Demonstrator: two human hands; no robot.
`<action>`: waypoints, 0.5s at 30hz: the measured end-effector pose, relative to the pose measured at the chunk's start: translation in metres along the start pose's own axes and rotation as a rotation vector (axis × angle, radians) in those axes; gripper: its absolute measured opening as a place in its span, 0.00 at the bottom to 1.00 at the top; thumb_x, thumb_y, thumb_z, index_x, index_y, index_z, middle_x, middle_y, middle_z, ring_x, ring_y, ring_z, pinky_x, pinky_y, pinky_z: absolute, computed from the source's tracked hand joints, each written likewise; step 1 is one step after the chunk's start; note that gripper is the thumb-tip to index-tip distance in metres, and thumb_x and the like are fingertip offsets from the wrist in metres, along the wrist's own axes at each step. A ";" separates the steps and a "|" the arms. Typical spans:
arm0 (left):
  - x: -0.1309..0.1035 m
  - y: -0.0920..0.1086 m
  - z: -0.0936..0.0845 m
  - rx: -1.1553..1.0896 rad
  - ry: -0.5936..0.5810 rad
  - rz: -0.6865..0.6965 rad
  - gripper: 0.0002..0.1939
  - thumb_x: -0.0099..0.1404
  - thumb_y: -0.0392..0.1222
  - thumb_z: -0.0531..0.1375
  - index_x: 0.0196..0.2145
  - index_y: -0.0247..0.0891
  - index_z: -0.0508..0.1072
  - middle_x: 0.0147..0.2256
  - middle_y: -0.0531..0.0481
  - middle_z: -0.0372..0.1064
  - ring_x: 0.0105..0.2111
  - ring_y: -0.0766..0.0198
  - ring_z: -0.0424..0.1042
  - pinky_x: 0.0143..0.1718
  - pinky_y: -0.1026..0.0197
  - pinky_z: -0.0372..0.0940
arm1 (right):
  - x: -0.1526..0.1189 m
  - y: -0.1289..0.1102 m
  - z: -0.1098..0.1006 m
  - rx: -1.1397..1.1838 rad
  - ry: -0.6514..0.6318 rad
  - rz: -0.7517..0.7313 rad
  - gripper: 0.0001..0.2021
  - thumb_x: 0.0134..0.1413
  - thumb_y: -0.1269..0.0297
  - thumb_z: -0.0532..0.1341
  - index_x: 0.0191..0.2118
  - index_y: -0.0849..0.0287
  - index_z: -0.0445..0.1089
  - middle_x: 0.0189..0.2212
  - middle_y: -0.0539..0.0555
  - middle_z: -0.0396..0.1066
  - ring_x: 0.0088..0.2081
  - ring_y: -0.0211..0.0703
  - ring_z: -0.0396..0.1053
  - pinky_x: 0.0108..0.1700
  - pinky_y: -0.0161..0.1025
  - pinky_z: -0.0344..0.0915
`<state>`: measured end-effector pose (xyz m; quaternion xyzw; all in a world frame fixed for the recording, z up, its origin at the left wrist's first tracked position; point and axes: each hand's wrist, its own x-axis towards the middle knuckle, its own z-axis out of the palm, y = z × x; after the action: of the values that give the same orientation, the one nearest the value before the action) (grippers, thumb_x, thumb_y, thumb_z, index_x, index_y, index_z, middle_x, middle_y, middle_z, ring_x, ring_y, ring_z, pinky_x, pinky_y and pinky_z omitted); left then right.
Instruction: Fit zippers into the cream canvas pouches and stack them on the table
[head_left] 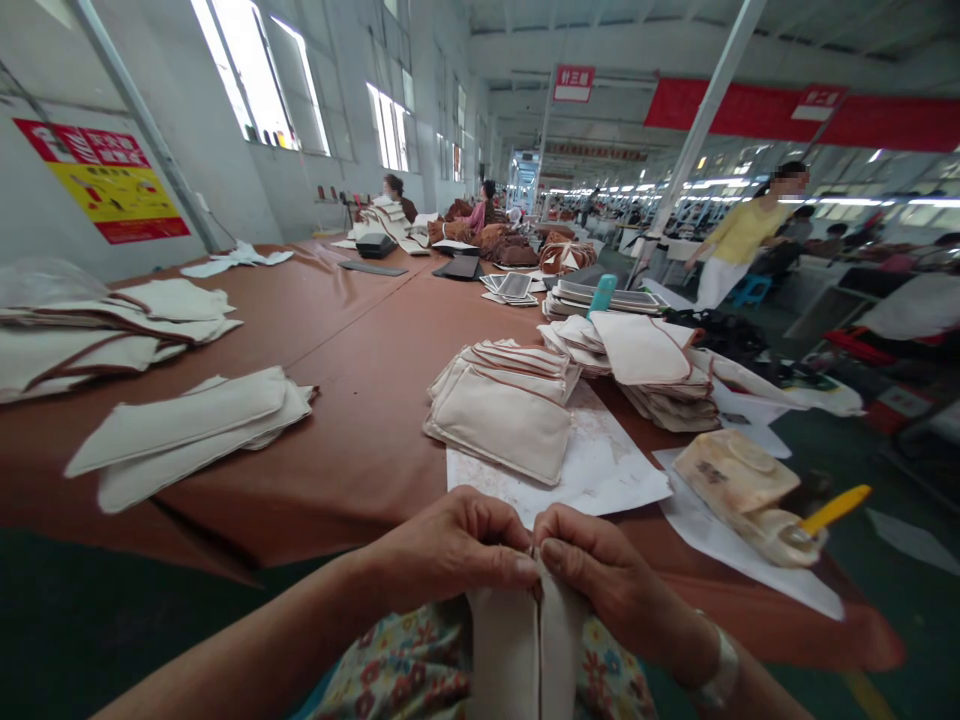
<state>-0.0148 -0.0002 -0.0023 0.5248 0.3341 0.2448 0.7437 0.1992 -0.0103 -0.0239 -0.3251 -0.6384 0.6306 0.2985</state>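
Observation:
My left hand (pixel 469 545) and my right hand (pixel 600 560) meet just off the table's near edge, thumbs and fingers pinching the top of a cream fabric piece (pixel 504 650). A dark seam runs down its middle, and it hangs over a flowered garment on my lap. Beyond my hands, a stack of cream pieces with brown edging (pixel 499 425) rests partly on a white paper sheet (pixel 615 460). Flat cream pieces (pixel 195 420) lie on the table at the left.
The brown-covered table (pixel 360 400) also bears cream piles at far left (pixel 67 345) and right (pixel 645 350). A stained plastic container (pixel 739 480) with a yellow-handled tool (pixel 836 508) sits near the right edge. A person in yellow (pixel 742 235) stands beyond.

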 end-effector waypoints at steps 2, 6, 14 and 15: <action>0.000 0.000 0.000 -0.056 -0.008 -0.010 0.15 0.54 0.46 0.71 0.32 0.31 0.79 0.29 0.49 0.73 0.27 0.68 0.66 0.30 0.67 0.59 | 0.001 0.007 0.002 0.079 0.007 0.016 0.14 0.65 0.54 0.57 0.34 0.60 0.63 0.25 0.46 0.54 0.27 0.35 0.49 0.28 0.34 0.46; 0.001 -0.005 0.000 -0.096 0.010 -0.042 0.14 0.53 0.45 0.71 0.31 0.30 0.78 0.28 0.48 0.73 0.25 0.69 0.65 0.28 0.67 0.58 | 0.001 0.019 0.004 0.184 0.016 0.068 0.15 0.64 0.53 0.58 0.34 0.60 0.63 0.25 0.45 0.52 0.26 0.34 0.47 0.26 0.34 0.44; 0.001 0.003 0.007 0.042 0.029 -0.031 0.11 0.59 0.44 0.65 0.30 0.30 0.75 0.25 0.52 0.65 0.25 0.70 0.58 0.26 0.68 0.52 | 0.002 -0.003 0.005 0.058 0.035 0.009 0.18 0.58 0.49 0.62 0.34 0.61 0.62 0.27 0.47 0.58 0.28 0.35 0.51 0.28 0.33 0.50; 0.000 0.004 0.008 0.095 0.044 -0.030 0.11 0.59 0.43 0.64 0.30 0.30 0.74 0.25 0.53 0.64 0.24 0.70 0.57 0.25 0.67 0.51 | 0.003 -0.005 0.005 0.039 0.029 0.011 0.17 0.56 0.51 0.64 0.33 0.61 0.62 0.27 0.47 0.59 0.28 0.35 0.51 0.29 0.33 0.50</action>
<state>-0.0085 -0.0041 0.0032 0.5490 0.3696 0.2289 0.7139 0.1934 -0.0106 -0.0188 -0.3320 -0.6195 0.6398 0.3107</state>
